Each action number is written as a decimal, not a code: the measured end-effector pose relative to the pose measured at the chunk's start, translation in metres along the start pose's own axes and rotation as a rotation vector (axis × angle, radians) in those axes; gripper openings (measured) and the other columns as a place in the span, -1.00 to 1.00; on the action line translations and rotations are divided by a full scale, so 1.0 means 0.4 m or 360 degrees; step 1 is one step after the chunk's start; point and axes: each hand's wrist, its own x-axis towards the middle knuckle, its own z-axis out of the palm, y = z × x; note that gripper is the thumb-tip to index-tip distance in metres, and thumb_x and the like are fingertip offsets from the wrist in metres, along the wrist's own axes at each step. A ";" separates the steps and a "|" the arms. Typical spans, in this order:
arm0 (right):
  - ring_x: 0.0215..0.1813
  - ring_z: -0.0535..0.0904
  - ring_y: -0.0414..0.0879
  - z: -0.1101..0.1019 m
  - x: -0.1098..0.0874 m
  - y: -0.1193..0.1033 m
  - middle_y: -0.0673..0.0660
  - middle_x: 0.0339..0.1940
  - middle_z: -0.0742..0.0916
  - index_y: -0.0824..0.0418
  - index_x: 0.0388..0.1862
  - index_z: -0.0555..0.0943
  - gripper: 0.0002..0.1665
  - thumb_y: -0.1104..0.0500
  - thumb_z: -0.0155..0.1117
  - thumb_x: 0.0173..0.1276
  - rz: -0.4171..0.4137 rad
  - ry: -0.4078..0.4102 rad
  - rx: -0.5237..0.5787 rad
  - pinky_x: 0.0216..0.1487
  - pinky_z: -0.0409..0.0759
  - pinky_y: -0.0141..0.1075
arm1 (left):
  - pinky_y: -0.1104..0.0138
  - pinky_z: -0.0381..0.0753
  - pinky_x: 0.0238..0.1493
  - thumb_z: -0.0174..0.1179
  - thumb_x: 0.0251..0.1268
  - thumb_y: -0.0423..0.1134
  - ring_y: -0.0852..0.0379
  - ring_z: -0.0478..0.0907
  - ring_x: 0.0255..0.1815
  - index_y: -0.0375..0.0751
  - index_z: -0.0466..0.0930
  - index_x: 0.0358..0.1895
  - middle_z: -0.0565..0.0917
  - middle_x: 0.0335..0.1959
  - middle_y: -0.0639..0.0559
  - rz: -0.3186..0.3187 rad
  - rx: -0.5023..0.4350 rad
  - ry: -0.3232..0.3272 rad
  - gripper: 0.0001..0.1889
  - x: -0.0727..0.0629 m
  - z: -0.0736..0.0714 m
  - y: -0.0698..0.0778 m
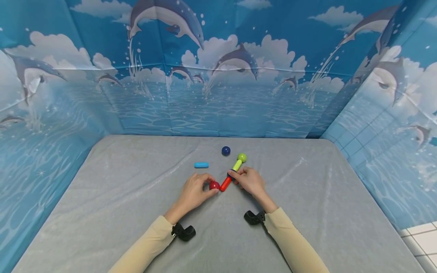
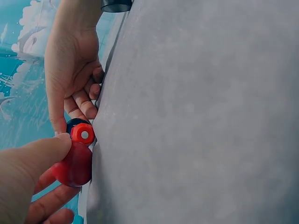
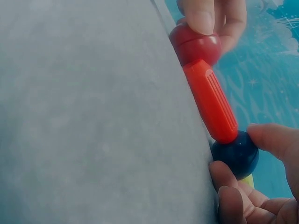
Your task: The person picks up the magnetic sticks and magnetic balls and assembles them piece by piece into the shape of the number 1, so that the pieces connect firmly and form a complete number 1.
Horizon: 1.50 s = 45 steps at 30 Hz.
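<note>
My left hand (image 1: 195, 190) pinches a red ball (image 1: 214, 185) between thumb and fingers. Right beside that ball lies the free end of a red rod (image 1: 225, 184); a small pale disc shows on this end in the left wrist view. The rod's far end joins a dark blue ball (image 3: 236, 155), which my right hand (image 1: 250, 181) grips between thumb and fingers. Beyond the blue ball a yellow-green rod (image 1: 237, 165) carries on to a yellow-green ball (image 1: 241, 157), all in one line. In the head view the right fingers mostly cover the held blue ball.
On the grey cloth-covered table (image 1: 136, 220) a light blue rod (image 1: 201, 165) lies beyond my left hand. A second dark blue ball (image 1: 226, 151) sits behind, left of the yellow-green ball. A dolphin-print curtain (image 1: 218, 102) hangs around the table's back and sides.
</note>
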 end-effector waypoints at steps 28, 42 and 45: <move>-0.66 0.52 -0.16 -0.001 -0.004 -0.006 -0.07 -0.66 0.65 0.15 -0.43 0.61 -0.48 -0.30 0.26 0.20 0.0029 -0.0014 0.0013 -0.62 0.30 -0.32 | 0.37 0.32 -0.42 0.47 -0.06 0.00 0.24 0.31 -0.47 -0.04 0.64 -0.26 0.59 -0.44 0.19 -0.0091 0.0055 0.0055 -0.67 -0.023 0.007 0.013; -0.65 0.54 -0.17 -0.001 -0.006 -0.004 -0.08 -0.65 0.67 0.16 -0.42 0.63 -0.48 -0.29 0.27 0.20 0.0031 0.0013 0.0022 -0.60 0.34 -0.31 | 0.38 0.34 -0.45 0.46 -0.04 0.01 0.27 0.34 -0.46 -0.05 0.64 -0.26 0.61 -0.43 0.17 -0.0073 0.0019 0.0074 -0.68 -0.029 0.007 0.015; -0.65 0.54 -0.16 -0.002 -0.008 -0.005 -0.07 -0.65 0.67 0.16 -0.43 0.62 -0.49 -0.29 0.27 0.20 0.0037 0.0009 0.0028 -0.60 0.33 -0.31 | 0.39 0.34 -0.44 0.46 -0.04 0.00 0.27 0.34 -0.45 -0.04 0.64 -0.26 0.61 -0.43 0.17 -0.0084 0.0016 0.0068 -0.68 -0.028 0.008 0.016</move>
